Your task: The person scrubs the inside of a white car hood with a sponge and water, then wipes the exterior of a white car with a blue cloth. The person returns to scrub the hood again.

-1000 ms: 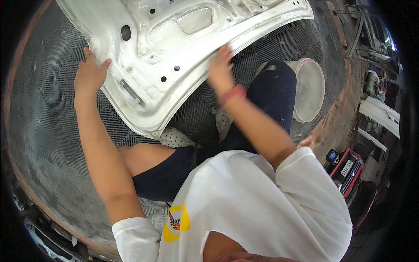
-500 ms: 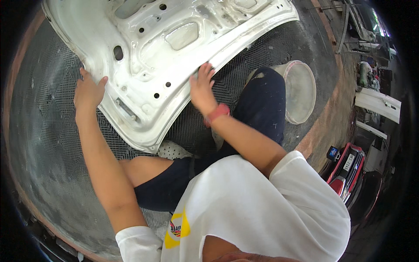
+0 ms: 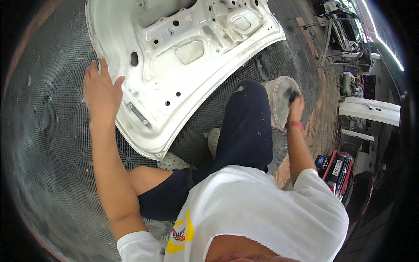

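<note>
A white car body panel, ribbed and pierced with several holes, lies in front of me at a slant. My left hand rests at its left edge, fingers spread, the thumb over the panel's face. Off to the right, beyond my knee, my right hand is at the mouth of a pale bucket. Its fingers are closed on a small dark piece, smeared by motion, whose kind I cannot make out. A dark smudge shows in the bucket beside it.
Black ribbed matting covers the floor around the panel. My pale perforated shoes are near the panel's lower corner. Farther right are a white car door, a red-and-black car part with a plate, and metal stands.
My right hand has left the panel's right edge and moved right to the bucket with the dark piece. My left hand stays at the panel's left edge. The whole view has shifted.
</note>
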Action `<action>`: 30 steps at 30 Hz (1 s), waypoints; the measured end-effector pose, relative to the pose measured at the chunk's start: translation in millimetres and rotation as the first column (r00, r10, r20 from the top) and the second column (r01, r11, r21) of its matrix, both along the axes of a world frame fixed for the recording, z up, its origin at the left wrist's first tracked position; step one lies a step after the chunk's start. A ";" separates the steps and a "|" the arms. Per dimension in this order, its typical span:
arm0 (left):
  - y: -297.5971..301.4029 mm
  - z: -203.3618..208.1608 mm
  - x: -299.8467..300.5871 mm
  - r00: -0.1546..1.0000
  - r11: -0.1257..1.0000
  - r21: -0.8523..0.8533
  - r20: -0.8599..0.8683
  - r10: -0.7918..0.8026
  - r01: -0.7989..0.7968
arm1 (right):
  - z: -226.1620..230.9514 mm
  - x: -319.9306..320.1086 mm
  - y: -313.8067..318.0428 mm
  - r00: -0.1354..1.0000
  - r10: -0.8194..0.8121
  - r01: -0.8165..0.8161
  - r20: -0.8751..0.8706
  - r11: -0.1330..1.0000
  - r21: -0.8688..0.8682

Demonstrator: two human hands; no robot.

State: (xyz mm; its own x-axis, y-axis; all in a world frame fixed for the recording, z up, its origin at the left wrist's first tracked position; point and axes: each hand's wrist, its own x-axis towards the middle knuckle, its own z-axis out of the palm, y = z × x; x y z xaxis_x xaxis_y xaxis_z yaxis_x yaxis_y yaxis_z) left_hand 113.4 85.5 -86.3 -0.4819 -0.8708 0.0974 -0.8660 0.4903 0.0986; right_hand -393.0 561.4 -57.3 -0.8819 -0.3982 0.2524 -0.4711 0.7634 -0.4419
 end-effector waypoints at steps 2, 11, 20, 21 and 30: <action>-3.2 -8.6 -0.1 0.993 0.997 -0.038 -0.094 -0.071 0.067 | -59.4 17.7 58.1 0.993 -0.081 0.096 -0.080 0.975 0.201; 15.1 -12.0 -38.1 0.917 0.960 -0.102 -0.286 -0.279 0.261 | -70.8 44.7 7.8 0.959 -0.264 0.278 -0.099 0.829 0.484; 47.7 -35.0 -67.8 0.880 0.877 0.105 -0.131 -0.456 0.469 | -83.2 -52.1 -6.6 0.948 -0.168 0.287 -0.269 0.818 0.499; 49.6 -34.0 -70.8 0.883 0.876 0.116 -0.115 -0.456 0.467 | -84.4 -52.6 -15.8 0.951 -0.172 0.286 -0.258 0.812 0.509; 57.9 -18.3 -118.7 0.886 0.874 0.150 -0.088 -0.454 0.463 | -60.3 -80.1 -37.8 0.958 -0.104 0.235 -0.266 0.816 0.528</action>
